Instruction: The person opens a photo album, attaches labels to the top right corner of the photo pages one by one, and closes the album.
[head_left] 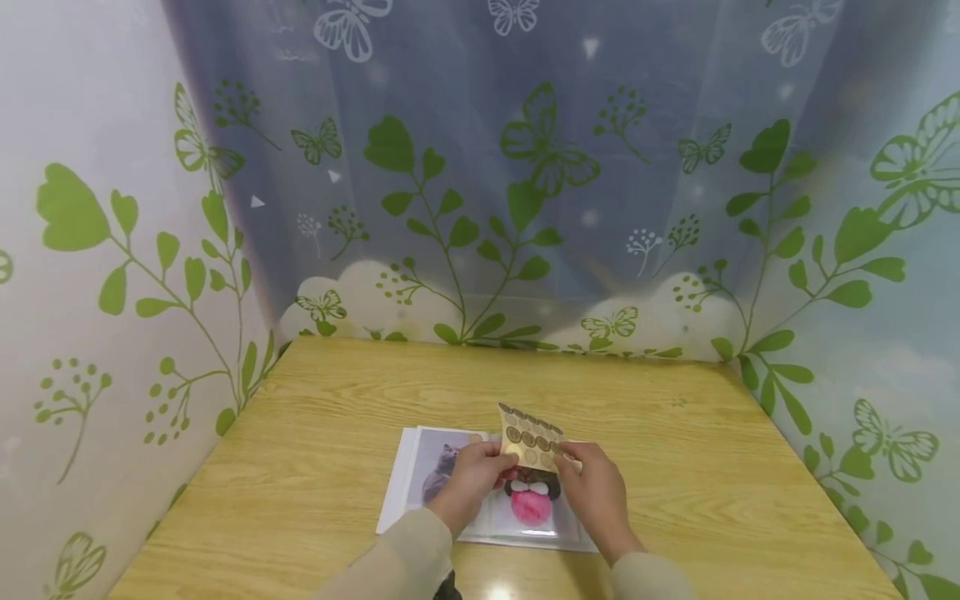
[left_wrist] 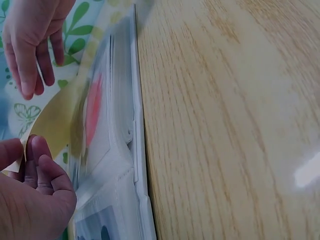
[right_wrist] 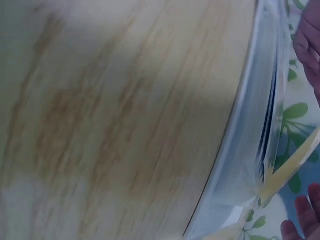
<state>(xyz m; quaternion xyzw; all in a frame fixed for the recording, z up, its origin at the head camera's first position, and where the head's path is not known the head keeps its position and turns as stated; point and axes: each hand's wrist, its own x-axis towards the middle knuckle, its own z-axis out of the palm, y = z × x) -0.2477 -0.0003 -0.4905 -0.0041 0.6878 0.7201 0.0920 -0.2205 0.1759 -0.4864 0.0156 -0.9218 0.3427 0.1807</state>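
A white album with clear sleeves (head_left: 392, 500) lies open on the table. Its left page shows a cat picture (head_left: 437, 471), partly behind my left hand; its right page shows a picture with a fluffy pink ball (head_left: 531, 507). Above the right page, a yellowish sheet (head_left: 529, 435) printed with rows of round, coin-like shapes is held up at a tilt. My left hand (head_left: 471, 477) pinches its near left edge between thumb and fingers, as the left wrist view also shows. My right hand (head_left: 600, 496) is beside the sheet's right edge, fingers extended (left_wrist: 31, 65).
The wood-grain table (head_left: 300, 467) stretches around the album on every side. A curtain (head_left: 480, 208) printed with green leaves and butterflies hangs along the table's back, left and right edges. A bright light reflection (head_left: 498, 592) shows near the front edge.
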